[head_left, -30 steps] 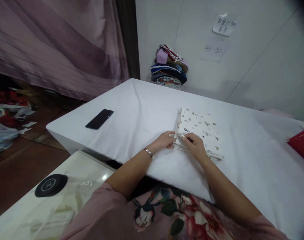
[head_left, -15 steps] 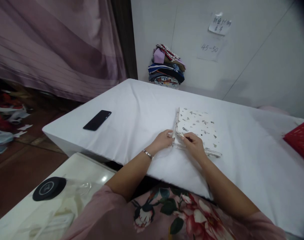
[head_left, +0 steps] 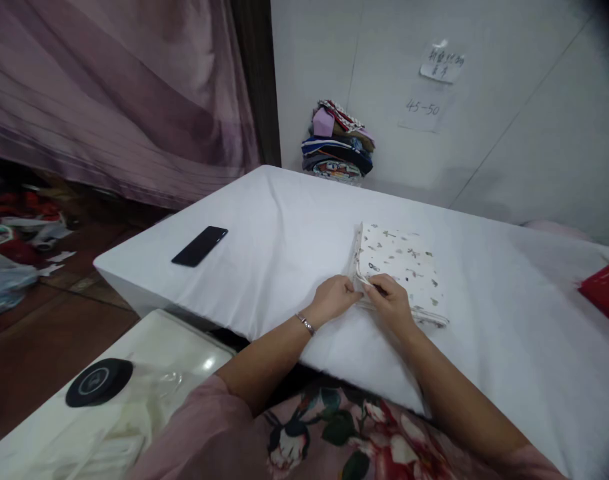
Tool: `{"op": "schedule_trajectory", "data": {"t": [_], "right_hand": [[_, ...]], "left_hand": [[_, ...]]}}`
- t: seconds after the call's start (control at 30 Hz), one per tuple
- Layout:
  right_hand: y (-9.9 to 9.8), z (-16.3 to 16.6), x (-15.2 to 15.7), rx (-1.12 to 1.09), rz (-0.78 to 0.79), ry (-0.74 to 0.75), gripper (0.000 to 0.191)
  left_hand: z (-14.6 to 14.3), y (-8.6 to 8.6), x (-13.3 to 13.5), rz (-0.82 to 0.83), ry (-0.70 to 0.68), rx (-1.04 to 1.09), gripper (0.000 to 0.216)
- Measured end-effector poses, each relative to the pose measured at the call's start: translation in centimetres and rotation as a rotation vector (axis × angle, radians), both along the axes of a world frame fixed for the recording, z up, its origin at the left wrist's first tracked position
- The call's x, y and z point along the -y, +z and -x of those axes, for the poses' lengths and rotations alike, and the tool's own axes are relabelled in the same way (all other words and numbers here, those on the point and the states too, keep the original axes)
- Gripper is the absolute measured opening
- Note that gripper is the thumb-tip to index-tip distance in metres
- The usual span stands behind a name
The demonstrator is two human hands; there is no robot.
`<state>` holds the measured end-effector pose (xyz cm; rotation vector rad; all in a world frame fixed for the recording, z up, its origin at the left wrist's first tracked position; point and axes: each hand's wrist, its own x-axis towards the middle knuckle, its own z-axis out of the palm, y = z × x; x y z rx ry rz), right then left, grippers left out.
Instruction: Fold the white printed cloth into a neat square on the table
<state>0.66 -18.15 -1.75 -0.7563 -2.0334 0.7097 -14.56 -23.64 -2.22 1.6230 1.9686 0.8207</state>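
A folded white cloth [head_left: 404, 257] with small printed motifs lies on the white-covered table [head_left: 304, 233]. My right hand [head_left: 390, 300] pinches the cloth's near left corner between thumb and fingers. Close beside it, my left hand [head_left: 335, 295] has its fingers closed at the same corner, on the cloth's edge. The fingertips of both hands nearly meet there, and part of the corner is hidden behind them.
A black phone [head_left: 200, 246] lies on the table's left part. A stack of folded clothes [head_left: 338, 150] stands by the wall, with handwritten papers [head_left: 423, 110] above. A red basket [head_left: 607, 290] is at the right edge. A black round object [head_left: 100, 382] rests on a lower white surface.
My left hand has moved right and in closer to my right hand at the cloth's corner. The whole view has shifted slightly; the cloth stays in place.
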Motion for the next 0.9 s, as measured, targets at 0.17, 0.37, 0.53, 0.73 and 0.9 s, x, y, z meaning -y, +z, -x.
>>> {"op": "schedule_trajectory", "data": {"t": [0.17,0.37,0.53,0.73,0.9], "right_hand": [[-0.15,0.01,0.04,-0.019,-0.073,0.030,0.011],[-0.53,-0.07,-0.06,-0.011,-0.095,0.034,0.012],[-0.76,-0.01,0.00,-0.005,-0.076,0.013,0.012],[-0.42,-0.03,0.31,0.003,-0.120,-0.001,0.014],[-0.54,-0.08,0.53,0.104,-0.191,0.006,0.016]], "left_hand": [[0.34,0.13,-0.25,0.068,-0.049,0.086,0.020],[-0.13,0.08,-0.08,0.010,0.021,-0.034,0.028],[-0.43,-0.02,-0.11,0.027,0.007,-0.033,0.026],[-0.31,-0.63,-0.59,-0.066,0.019,0.206,0.015],[-0.27,-0.32,-0.74,-0.092,0.056,0.660,0.015]]}}
